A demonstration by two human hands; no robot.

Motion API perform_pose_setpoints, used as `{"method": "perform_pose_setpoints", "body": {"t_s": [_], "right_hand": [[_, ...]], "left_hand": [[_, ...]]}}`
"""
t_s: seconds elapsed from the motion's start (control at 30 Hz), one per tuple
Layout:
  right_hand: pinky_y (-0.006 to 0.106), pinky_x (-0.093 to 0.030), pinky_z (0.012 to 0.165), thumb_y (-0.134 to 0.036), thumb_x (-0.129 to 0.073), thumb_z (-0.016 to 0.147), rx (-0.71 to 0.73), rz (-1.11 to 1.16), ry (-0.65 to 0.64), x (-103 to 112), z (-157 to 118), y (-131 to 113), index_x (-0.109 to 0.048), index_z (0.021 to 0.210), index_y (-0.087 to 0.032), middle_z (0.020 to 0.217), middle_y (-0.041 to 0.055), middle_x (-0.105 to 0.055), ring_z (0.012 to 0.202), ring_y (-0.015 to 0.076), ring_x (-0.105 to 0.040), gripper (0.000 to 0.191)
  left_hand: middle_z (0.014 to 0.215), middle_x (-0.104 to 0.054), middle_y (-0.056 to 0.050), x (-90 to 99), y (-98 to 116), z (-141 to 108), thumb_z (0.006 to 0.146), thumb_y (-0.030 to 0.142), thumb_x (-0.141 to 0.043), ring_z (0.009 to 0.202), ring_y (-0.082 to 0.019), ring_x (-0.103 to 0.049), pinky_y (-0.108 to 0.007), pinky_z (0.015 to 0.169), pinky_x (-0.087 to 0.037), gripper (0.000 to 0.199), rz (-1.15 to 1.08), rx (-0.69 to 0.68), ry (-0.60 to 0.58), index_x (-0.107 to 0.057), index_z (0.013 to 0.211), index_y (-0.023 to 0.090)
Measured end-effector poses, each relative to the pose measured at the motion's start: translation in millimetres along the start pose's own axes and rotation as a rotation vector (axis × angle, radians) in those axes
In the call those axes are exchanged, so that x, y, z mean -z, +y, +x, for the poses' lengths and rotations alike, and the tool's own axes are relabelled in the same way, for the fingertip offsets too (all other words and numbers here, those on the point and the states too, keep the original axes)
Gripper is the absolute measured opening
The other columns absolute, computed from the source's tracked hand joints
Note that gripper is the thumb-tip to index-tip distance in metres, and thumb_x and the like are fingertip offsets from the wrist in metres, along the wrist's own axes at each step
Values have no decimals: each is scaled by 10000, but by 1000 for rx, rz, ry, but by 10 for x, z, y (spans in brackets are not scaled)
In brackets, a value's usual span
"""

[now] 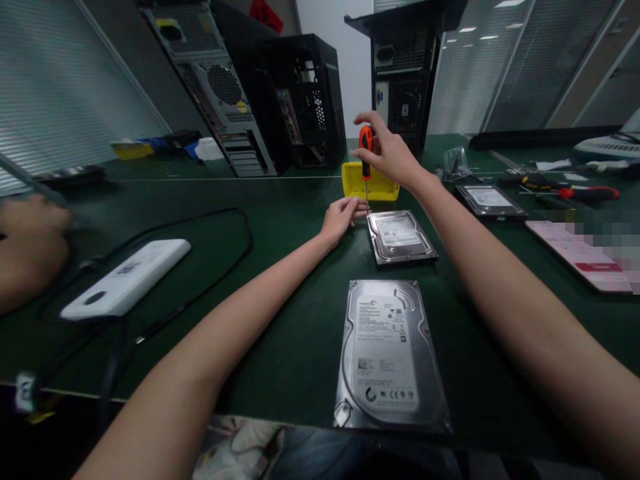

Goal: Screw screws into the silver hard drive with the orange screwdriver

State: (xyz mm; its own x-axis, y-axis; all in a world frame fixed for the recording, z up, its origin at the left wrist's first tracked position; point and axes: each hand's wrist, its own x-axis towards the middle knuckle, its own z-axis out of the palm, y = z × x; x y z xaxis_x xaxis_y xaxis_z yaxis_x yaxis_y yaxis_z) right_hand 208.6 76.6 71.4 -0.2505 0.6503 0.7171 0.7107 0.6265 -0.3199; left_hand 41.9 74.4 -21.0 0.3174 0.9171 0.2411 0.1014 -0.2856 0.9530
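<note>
Hard drive (397, 232) beside left hand (340, 219), half closed, hold unclear, below right hand (389, 152), loosely curled round screwdriver (367, 139)

Two bare hands are seen here, the left hand (341, 219) and the right hand (387, 152), slender fingers shown on both, each carried on a narrow, bare wrist. Up the left forearm (250, 320) now: smooth and uncovered, drawn slim at the wrist, gently widened towards the elbow. Across to the right forearm (500, 280), and the same plain taper is seen, bared right out to the edge of the view. Down below, blue denim (320, 457) is glimpsed at the lap, dimmed by shadow. Beside it pale, creased cloth (245, 443) is caught; whether it is worn cannot be told.
</note>
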Motion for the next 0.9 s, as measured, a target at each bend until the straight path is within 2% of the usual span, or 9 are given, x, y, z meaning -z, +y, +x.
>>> {"method": "perform_pose_setpoints", "body": {"t_s": [0.13, 0.27, 0.37, 0.5, 0.63, 0.8, 0.9], "right_hand": [[384, -486, 850, -461, -506, 914, 11, 10, 16, -30, -7, 3, -450, 1197, -250, 903, 37, -604, 867, 222, -623, 357], [404, -486, 881, -509, -424, 946, -35, 78, 30, -20, 20, 20, -481, 1153, -238, 909, 43, -610, 889, 221, -622, 346], [392, -495, 875, -515, -360, 967, -58, 200, 39, -9, 63, 48, -507, 1093, -221, 928, 48, -616, 901, 204, -621, 353], [311, -529, 755, -531, -438, 933, -126, 483, 23, -36, 108, 43, -516, 1039, -228, 870, 25, -632, 824, 162, -630, 331], [225, -532, 619, -481, -557, 889, -246, 745, 31, -62, 89, -37, -490, 993, -267, 769, -18, -632, 702, 122, -631, 247], [210, -546, 587, -392, -625, 853, -292, 826, 94, -44, 54, -89, -446, 937, -275, 779, -37, -630, 695, 111, -634, 230], [218, -550, 598, -381, -616, 857, -296, 845, 68, -51, 60, -82, -419, 926, -263, 788, -40, -629, 688, 104, -638, 240]], "left_hand": [[1014, -724, -101, 4, -21, -2, 910, 196, -515, 860, -146, -690, -167, 541, -408, 190, 111, -20, -3, -658, 1007, 116], [867, -725, -61, 14, -32, 3, 851, 187, -574, 781, -136, -659, -205, 634, -449, 182, 214, -60, -39, -704, 962, 125], [855, -719, -62, 21, -17, -9, 853, 210, -565, 747, -131, -646, -208, 607, -434, 215, 180, -49, -60, -699, 997, 122], [865, -719, -74, 23, -20, -17, 836, 223, -597, 732, -130, -641, -202, 577, -416, 237, 134, -16, -56, -685, 1027, 114], [891, -727, -81, 17, -59, 3, 804, 194, -630, 737, -129, -642, -222, 645, -456, 228, 101, -26, -58, -690, 1007, 110], [903, -731, -84, 11, -84, 25, 806, 168, -622, 762, -132, -652, -252, 739, -489, 196, 90, -31, -63, -700, 976, 109], [894, -732, -82, 11, -88, 27, 812, 174, -617, 754, -135, -652, -253, 732, -489, 200, 112, -33, -63, -703, 980, 109]]}}
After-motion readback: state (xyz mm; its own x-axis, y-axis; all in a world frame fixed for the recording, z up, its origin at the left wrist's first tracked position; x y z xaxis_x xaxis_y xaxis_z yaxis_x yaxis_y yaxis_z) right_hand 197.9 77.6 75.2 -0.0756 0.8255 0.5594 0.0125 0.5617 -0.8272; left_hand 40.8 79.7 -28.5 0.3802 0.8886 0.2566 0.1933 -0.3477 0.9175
